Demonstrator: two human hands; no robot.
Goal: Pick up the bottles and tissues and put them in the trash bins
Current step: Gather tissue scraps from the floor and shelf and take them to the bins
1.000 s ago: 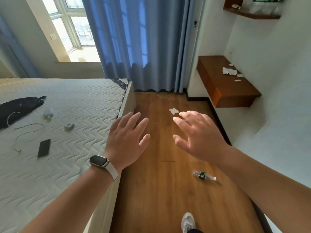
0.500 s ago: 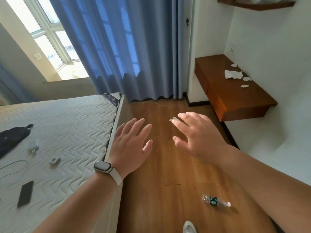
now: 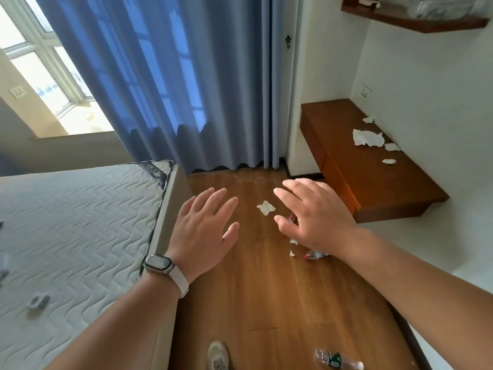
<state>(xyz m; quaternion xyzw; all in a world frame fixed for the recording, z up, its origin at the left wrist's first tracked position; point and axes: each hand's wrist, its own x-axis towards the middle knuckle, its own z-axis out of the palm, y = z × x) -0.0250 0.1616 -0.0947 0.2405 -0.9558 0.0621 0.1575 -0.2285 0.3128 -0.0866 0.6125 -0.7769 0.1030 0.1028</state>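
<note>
Head view: left hand [image 3: 204, 231] and right hand [image 3: 317, 214] both stretched out above the floor [image 3: 266, 303], fingers [image 3: 213, 198] spread apart, holding nothing. Crumpled tissue [image 3: 266, 207] lying on the floor between the two hands, nearer the curtain end of the boards. Two smaller tissue scraps [image 3: 293, 241] just below the right palm, beside a clear bottle with a red cap [image 3: 314, 254] on its side, partly hidden by the right wrist. A second bottle with a green label [image 3: 337, 359] flat on the floor near the bottom edge of the view. More tissues [image 3: 367, 138] scattered along the wall-side edge of the tabletop [image 3: 373, 182] at right. No trash bin in sight.

Tissues likely near weightless and limp: pinch anywhere, bunch several together. Bottles apparently empty, light, thin-walled, prone to rolling and denting: wrap around the middle rather than the slick cap.
</note>
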